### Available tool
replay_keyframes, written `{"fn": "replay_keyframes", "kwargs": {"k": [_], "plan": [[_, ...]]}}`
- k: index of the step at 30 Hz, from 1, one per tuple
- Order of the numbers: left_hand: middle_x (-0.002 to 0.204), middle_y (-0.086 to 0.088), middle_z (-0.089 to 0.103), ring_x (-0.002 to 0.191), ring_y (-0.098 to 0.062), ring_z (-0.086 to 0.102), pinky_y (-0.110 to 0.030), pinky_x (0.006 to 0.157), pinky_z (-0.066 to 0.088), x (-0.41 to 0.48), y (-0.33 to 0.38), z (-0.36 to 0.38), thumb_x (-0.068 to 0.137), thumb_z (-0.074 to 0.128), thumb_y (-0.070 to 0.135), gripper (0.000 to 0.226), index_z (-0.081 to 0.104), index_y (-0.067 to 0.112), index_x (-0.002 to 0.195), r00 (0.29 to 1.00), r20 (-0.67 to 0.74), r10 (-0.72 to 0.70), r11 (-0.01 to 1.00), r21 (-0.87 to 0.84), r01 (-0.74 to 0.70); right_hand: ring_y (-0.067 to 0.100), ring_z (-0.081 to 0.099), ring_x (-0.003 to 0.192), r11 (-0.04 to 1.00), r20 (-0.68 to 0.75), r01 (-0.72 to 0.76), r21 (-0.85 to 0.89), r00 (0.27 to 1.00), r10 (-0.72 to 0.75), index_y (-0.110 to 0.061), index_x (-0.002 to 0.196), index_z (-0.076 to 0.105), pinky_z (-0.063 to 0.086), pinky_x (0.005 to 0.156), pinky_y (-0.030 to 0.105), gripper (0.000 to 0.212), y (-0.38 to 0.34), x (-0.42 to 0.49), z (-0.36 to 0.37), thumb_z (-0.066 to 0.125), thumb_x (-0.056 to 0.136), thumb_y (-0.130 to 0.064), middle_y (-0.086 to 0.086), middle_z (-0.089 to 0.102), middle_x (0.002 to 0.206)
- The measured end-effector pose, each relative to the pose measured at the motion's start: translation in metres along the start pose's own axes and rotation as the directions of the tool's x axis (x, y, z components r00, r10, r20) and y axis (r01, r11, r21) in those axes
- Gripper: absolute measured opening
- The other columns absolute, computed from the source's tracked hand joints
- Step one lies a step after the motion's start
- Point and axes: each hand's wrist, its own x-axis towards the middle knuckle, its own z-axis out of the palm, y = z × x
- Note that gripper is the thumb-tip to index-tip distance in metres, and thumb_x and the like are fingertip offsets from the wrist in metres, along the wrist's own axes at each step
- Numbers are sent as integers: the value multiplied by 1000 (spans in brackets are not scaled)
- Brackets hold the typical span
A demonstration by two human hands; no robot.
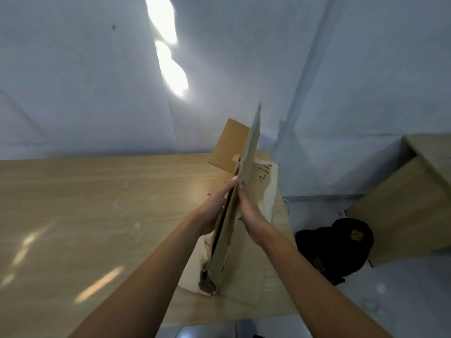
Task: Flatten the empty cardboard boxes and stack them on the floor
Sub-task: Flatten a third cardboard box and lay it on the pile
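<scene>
I see the left hand (212, 213) and right hand (252, 212), both flat and unclenched, pressing a flattened brown cardboard box (251, 147) between them, upright on the pale wooden desk (97, 203) beneath.

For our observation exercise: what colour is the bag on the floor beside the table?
The bag is black, seen best in the head view.

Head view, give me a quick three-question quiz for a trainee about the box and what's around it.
1. True or false: the box lies flat on the floor.
2. What sits on the floor right of the table? A) black bag B) bucket C) chair
3. How do the left hand and right hand hold the box?
Key: 1 false, it is upright over the table. 2 A. 3 Pressed between them, fingers straight.
</scene>
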Motion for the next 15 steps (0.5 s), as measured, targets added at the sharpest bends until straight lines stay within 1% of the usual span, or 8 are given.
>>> {"fn": "replay_keyframes", "kwargs": {"k": [2, 4, 6, 8, 9, 11, 13, 15], "plan": [[114, -8, 73, 108, -22, 69, -38, 99, 50, 2, 7, -6, 85, 56, 55, 53, 70, 17, 119, 999, -18, -42, 998, 54, 43, 15, 21, 150, 989, -68, 62, -138, 995, -72, -38, 156, 14, 22, 121, 46, 76, 2, -1, 11, 19, 90, -75, -9, 20, 164], [109, -9, 74, 102, -24, 70, -39, 96, 52, 4, 15, -10, 85, 61, 39, 39, 68, 16, 116, 996, -81, -35, 981, 187, 50, 16, 23, 150, 976, -90, 103, -193, 988, -122, -38, 156, 16, 23, 121, 47, 71, 6, -2, 15, 21, 92, -70, -8, 21, 164], [99, -9, 71, 93, -23, 68, -37, 87, 55, 7, 25, -13, 89, 58, 15, 23, 65, 15, 111, 986, -161, 35, 955, 296, 14, 17, 28, 148, 980, -129, 140, -140, 979, -159, -38, 154, 23, 27, 120, 47, 65, 9, 0, 15, 33, 94, -61, -8, 27, 162], [91, -7, 67, 89, -26, 67, -40, 82, 57, 7, 31, -15, 89, 54, 5, 19, 62, 20, 95, 974, -209, 85, 922, 387, 3, 16, 34, 143, 985, -209, 168, -41, 962, -173, -34, 152, 33, 31, 118, 44, 57, 14, 1, 15, 44, 98, -48, -8, 34, 158], [92, -8, 67, 90, -28, 67, -42, 83, 58, 7, 32, -18, 89, 54, 4, 19, 61, 22, 93, 972, -215, 96, 916, 402, -1, 17, 37, 141, 986, -265, 165, 16, 952, -155, -33, 150, 37, 33, 117, 44, 55, 17, 1, 14, 48, 98, -44, -6, 37, 156], [97, -10, 68, 91, -28, 68, -44, 82, 58, 3, 29, -28, 91, 55, 6, 21, 61, 16, 107, 976, -194, 94, 931, 365, -17, 21, 40, 138, 985, -361, 85, 148, 932, -26, -34, 148, 38, 37, 114, 47, 60, 29, -1, 9, 53, 92, -49, -2, 38, 154], [97, -11, 68, 84, -25, 68, -39, 74, 58, -8, 27, -42, 93, 57, 7, 24, 57, 14, 115, 986, -154, 68, 966, 257, -26, 26, 41, 138, 973, -365, -54, 223, 921, 135, -32, 150, 35, 37, 112, 47, 68, 47, -7, 2, 54, 90, -58, 0, 37, 156], [99, -14, 69, 79, -25, 69, -37, 68, 58, -22, 27, -57, 92, 59, 8, 28, 56, 12, 119, 994, -101, 52, 990, 135, -38, 27, 41, 138, 969, -316, -176, 173, 922, 224, -25, 151, 37, 36, 110, 45, 72, 66, -17, -2, 50, 91, -63, 2, 39, 155]]}}
